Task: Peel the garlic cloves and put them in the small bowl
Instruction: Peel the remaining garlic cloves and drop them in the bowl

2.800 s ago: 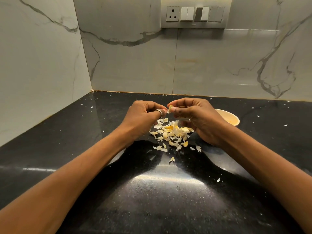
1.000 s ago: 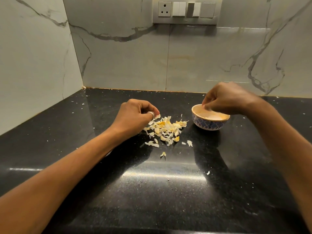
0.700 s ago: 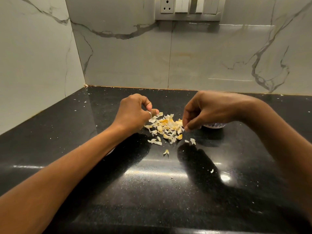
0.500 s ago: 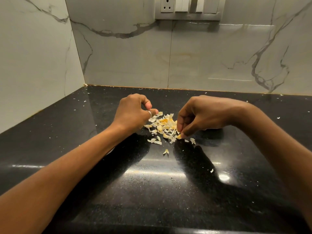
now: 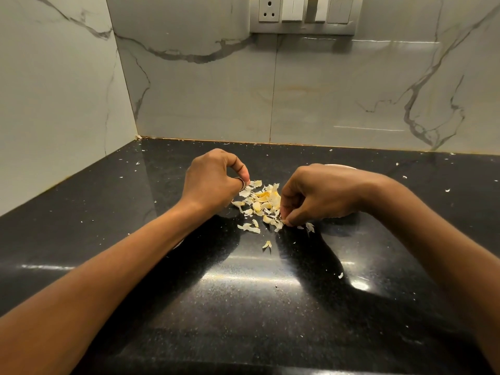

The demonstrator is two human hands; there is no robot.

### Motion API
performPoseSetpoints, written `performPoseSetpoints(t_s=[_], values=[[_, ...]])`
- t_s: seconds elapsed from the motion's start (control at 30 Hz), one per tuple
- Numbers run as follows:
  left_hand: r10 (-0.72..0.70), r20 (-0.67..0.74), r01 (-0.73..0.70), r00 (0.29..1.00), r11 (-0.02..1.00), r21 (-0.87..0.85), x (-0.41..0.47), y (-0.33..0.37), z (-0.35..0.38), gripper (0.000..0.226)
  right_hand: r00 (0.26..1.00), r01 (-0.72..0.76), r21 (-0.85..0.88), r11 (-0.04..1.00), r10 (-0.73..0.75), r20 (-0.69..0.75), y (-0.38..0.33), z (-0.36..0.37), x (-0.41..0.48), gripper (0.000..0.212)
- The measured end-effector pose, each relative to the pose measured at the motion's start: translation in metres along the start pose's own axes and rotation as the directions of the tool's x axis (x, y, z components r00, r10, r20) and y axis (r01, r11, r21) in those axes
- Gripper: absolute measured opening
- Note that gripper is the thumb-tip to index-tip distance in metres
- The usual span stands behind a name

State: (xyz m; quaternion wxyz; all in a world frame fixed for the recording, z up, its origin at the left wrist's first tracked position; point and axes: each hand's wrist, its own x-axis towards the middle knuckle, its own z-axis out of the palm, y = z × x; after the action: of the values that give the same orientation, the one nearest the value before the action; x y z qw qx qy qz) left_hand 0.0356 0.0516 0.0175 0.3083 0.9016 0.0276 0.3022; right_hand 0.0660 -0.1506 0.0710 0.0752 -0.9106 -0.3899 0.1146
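A pile of garlic cloves and papery skins (image 5: 261,203) lies on the black counter (image 5: 243,307) between my hands. My left hand (image 5: 213,180), with a ring on one finger, rests at the pile's left edge with its fingers curled in; nothing shows inside it. My right hand (image 5: 319,196) reaches down to the pile's near right edge, where thumb and forefinger pinch a small garlic clove (image 5: 282,221). The small bowl (image 5: 339,166) stands behind my right hand, which hides all but a sliver of its rim.
Marble walls meet in a corner at the back left. A switch panel with a socket (image 5: 303,13) hangs on the back wall. Tiny skin flakes (image 5: 340,275) are scattered over the counter.
My right hand left the bowl, came back to the pile and lowered its fingertips onto its near right edge, covering the bowl. My left hand stayed put.
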Motion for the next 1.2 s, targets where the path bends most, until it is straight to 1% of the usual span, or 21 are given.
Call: performPoseSetpoints(t_s=[0.1,0.27,0.33,0.4,0.5,0.57,0.63,0.73,0.87,0.93,1.07,1.2], values=[[0.022,0.01,-0.022,1.0,0.999,-0.032,0.001,-0.001,0.002,0.037,0.998,-0.013,-0.048,0.999,0.01,-0.064,-0.001,0.003,0.001,0.007],[0.05,0.037,-0.047,0.998,0.995,-0.092,0.003,-0.003,0.004,0.034,0.989,0.016,0.066,0.998,-0.006,-0.149,0.002,-0.001,0.001,0.004],[0.069,0.094,-0.057,0.993,0.99,-0.129,0.002,-0.001,0.004,0.03,0.981,0.046,0.113,0.993,-0.023,-0.195,0.005,0.0,0.003,0.007],[0.087,0.189,-0.049,0.978,0.979,-0.199,-0.002,0.003,0.001,0.023,0.973,0.064,0.134,0.989,-0.032,-0.227,0.008,0.001,0.004,0.007],[0.129,0.344,-0.017,0.93,0.951,-0.31,-0.006,0.009,-0.001,0.014,0.965,0.072,0.152,0.986,-0.03,-0.261,0.011,0.002,0.005,0.007],[0.152,0.413,0.01,0.898,0.931,-0.365,-0.007,0.012,0.0,0.014,0.957,0.072,0.175,0.982,-0.019,-0.291,0.013,0.002,0.006,0.006],[0.152,0.441,0.046,0.885,0.912,-0.407,-0.008,0.013,0.001,0.019,0.953,0.078,0.218,0.973,-0.008,-0.304,0.014,0.003,0.007,0.006],[0.141,0.441,0.083,0.886,0.888,-0.451,-0.009,0.013,0.002,0.024,0.955,0.086,0.285,0.955,0.003,-0.298,0.015,0.004,0.009,0.005],[0.131,0.362,0.037,0.923,0.907,-0.42,-0.006,0.009,0.005,0.018,0.966,0.096,0.45,0.888,0.026,-0.257,0.013,0.004,0.01,0.007],[0.118,0.34,0.034,0.933,0.912,-0.409,-0.005,0.008,0.005,0.016,0.966,0.099,0.5,0.861,0.037,-0.255,0.013,0.005,0.012,0.007],[0.093,0.322,0.042,0.942,0.92,-0.389,-0.004,0.005,0.006,0.011,0.967,0.089,0.522,0.848,0.053,-0.25,0.013,0.008,0.014,0.01],[0.074,0.327,0.058,0.942,0.924,-0.377,-0.005,0.005,0.007,0.006,0.967,0.073,0.486,0.871,0.056,-0.247,0.014,0.01,0.017,0.011]])
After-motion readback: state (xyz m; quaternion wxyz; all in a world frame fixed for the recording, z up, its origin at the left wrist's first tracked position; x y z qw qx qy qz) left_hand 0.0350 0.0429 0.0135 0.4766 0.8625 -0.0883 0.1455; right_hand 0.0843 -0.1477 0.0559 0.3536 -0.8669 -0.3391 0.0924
